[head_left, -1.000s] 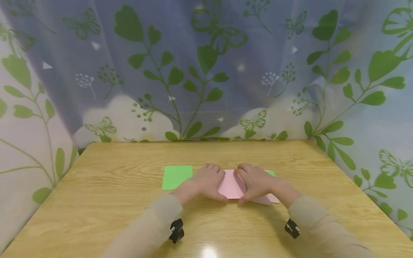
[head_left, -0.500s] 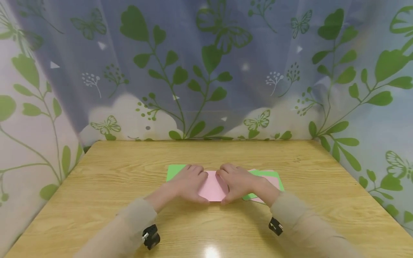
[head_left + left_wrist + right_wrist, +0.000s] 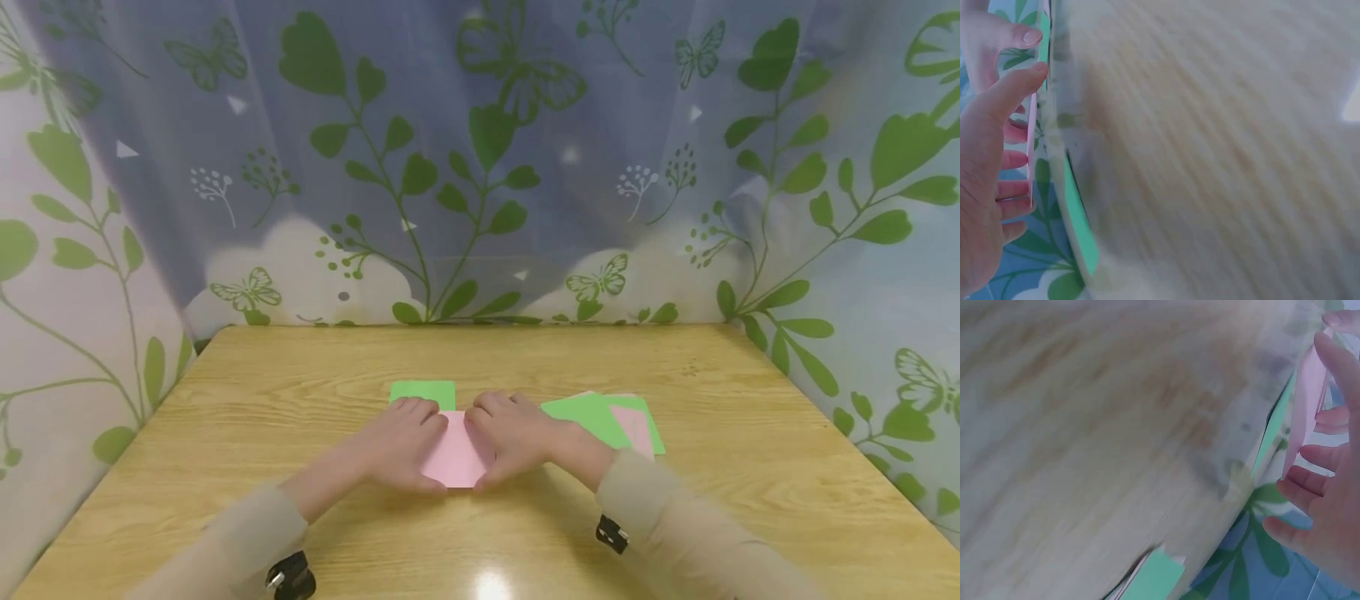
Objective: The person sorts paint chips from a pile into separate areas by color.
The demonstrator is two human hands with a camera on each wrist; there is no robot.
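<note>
A pink square sheet of paper point(image 3: 457, 454) spans the space between my two hands, near the middle of the table. My left hand point(image 3: 401, 446) pinches its left side, thumb on the near edge and fingers at the far edge. On the opposite side, my right hand point(image 3: 516, 437) grips the sheet the same way. The right wrist view has this pink paper point(image 3: 1307, 394) raised off the table and slightly bowed. Just behind the left hand lies a green sheet point(image 3: 422, 392), its front part hidden by that hand and the pink sheet.
Right of the hands, loose green paper point(image 3: 588, 414) and pink paper point(image 3: 636, 425) overlap in a pile, partly covered by the right forearm. A wooden table point(image 3: 300, 358) bears everything, with a leaf-patterned curtain point(image 3: 480, 167) behind its far edge. Both wrists carry small black devices point(image 3: 292, 575).
Both hands have carried the pink sheet from the pile leftward and nearer to me. The pile at right has come into view, and its top green sheet now lies slanted.
</note>
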